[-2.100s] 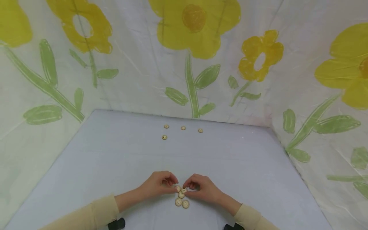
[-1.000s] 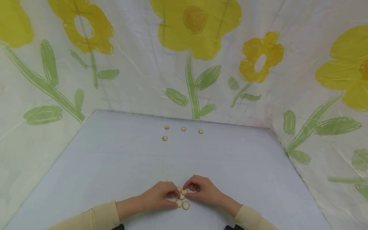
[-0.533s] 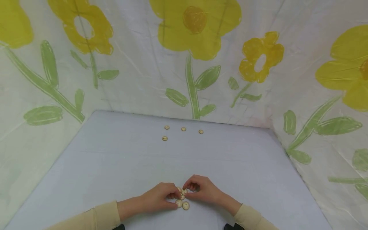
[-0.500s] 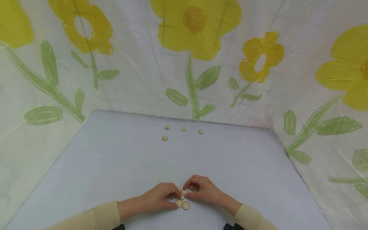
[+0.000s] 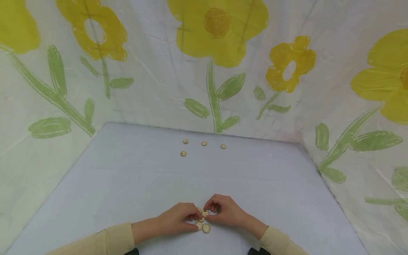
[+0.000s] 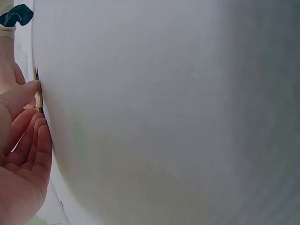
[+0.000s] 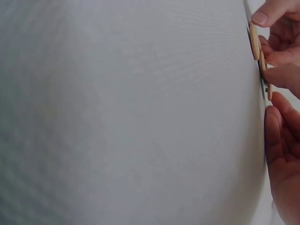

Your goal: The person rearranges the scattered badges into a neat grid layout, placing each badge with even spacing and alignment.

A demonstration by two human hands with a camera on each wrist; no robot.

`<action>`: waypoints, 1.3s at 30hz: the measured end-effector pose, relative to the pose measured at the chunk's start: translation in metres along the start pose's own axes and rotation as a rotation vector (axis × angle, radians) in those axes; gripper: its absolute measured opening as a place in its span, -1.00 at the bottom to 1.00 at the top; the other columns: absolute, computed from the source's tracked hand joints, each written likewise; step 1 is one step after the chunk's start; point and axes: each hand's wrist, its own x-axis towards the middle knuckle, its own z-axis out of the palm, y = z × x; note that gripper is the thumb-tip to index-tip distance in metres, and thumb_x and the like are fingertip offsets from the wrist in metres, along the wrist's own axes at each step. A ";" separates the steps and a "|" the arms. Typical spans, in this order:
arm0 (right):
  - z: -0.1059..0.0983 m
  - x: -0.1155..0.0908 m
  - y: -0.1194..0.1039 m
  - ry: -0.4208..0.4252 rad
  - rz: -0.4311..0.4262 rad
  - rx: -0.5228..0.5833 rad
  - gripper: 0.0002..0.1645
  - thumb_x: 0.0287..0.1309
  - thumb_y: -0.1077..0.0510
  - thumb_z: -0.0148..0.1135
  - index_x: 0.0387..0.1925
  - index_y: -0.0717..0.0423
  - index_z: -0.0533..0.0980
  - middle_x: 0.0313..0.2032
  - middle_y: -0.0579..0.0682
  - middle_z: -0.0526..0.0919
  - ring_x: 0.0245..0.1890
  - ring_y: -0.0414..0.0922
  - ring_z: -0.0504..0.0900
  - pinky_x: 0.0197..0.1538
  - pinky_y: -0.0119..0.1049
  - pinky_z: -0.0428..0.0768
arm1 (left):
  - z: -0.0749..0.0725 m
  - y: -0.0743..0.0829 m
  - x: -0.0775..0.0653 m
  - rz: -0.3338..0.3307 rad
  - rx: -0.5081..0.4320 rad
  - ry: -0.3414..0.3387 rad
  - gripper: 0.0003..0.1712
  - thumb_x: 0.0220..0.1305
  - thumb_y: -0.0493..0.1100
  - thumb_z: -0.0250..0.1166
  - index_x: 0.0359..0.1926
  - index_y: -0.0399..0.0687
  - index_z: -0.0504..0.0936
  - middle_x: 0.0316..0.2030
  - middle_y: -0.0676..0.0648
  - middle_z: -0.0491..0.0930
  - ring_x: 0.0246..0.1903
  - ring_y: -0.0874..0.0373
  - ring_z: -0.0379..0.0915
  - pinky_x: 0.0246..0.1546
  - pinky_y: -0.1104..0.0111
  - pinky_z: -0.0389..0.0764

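Observation:
In the head view, several round, pale wooden buttons lie clustered between the hands near the table's front. My right hand (image 5: 225, 210) pinches one button (image 5: 205, 213) between thumb and index finger at the cluster's upper right; it overlaps the button beneath it. My left hand (image 5: 178, 217) reaches in from the left, its index fingertip at the upper buttons and its thumb at the edge of the lower left button (image 5: 199, 225). A lower right button (image 5: 206, 228) lies beside that one. From the right wrist view, a button (image 7: 254, 42) shows edge-on by the left thumb; the left fingers partly cover the upper buttons.
Toward the back of the pale table (image 5: 143, 177) lie more wooden buttons: a left one (image 5: 186, 141), a middle one (image 5: 204, 143), a right one (image 5: 223, 146) and a nearer one (image 5: 183, 153). A flower-printed curtain (image 5: 153, 88) stands round the table's back and sides.
Since the oldest frame my left hand has shifted nearer and to the right, its thumb moving from the upper buttons to the lower left one. The right hand has stayed at its button.

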 end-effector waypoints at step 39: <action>-0.023 0.048 0.031 0.111 0.230 -0.085 -0.80 0.03 0.14 0.47 -0.28 -0.01 0.62 -0.46 -0.19 0.59 -0.44 -0.29 0.51 -0.34 -0.40 0.51 | 0.001 0.004 -0.001 -0.029 0.021 -0.028 -0.90 0.22 -0.22 0.38 -0.23 -0.09 0.67 -0.31 0.09 0.59 -0.30 0.38 0.45 -0.24 0.53 0.52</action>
